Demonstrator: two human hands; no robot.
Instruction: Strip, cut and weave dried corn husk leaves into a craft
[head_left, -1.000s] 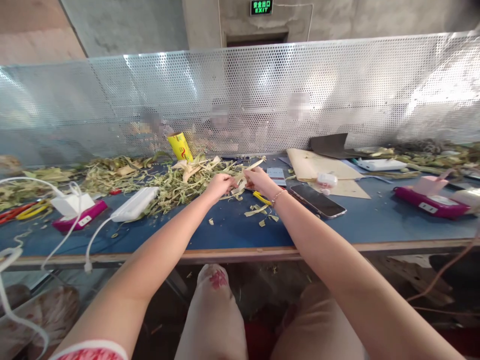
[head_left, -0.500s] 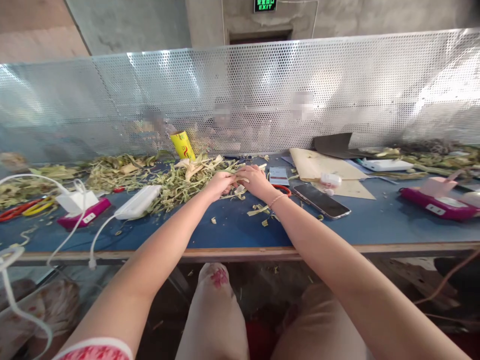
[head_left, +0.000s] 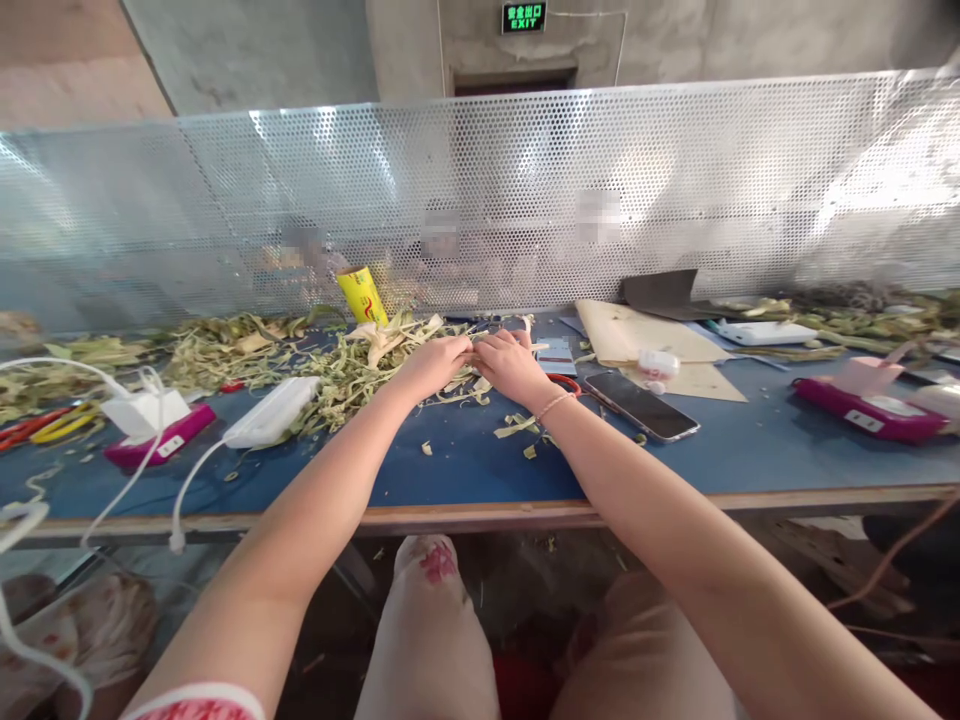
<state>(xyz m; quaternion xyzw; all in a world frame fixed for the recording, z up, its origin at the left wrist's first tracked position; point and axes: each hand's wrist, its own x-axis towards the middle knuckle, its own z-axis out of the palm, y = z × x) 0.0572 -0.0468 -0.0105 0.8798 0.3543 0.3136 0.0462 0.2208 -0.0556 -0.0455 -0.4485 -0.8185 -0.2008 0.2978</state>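
My left hand [head_left: 435, 362] and my right hand [head_left: 511, 364] meet fingertip to fingertip over the blue table [head_left: 465, 465], at the right edge of a heap of pale green-yellow plant strips [head_left: 352, 365]. Both hands have their fingers curled together around something thin between them, most likely a strip, though the backs of the hands hide it. A thin bracelet circles my right wrist. A few cut scraps [head_left: 519, 428] lie on the table just below my right wrist. Red scissor handles [head_left: 562, 381] peek out to the right of that hand.
A black phone [head_left: 639, 404] lies right of my hands, with brown paper sheets [head_left: 634, 335] behind it. A white power bank [head_left: 268, 410] with cable and a pink box [head_left: 159, 437] sit left. A yellow tube [head_left: 362, 294] leans on the perforated metal screen [head_left: 480, 190]. Another pink box [head_left: 870, 408] is far right.
My hands have moved a little away from me and lower, toward the strip heap, and closed together. The pale strip held up between them a second ago no longer shows.
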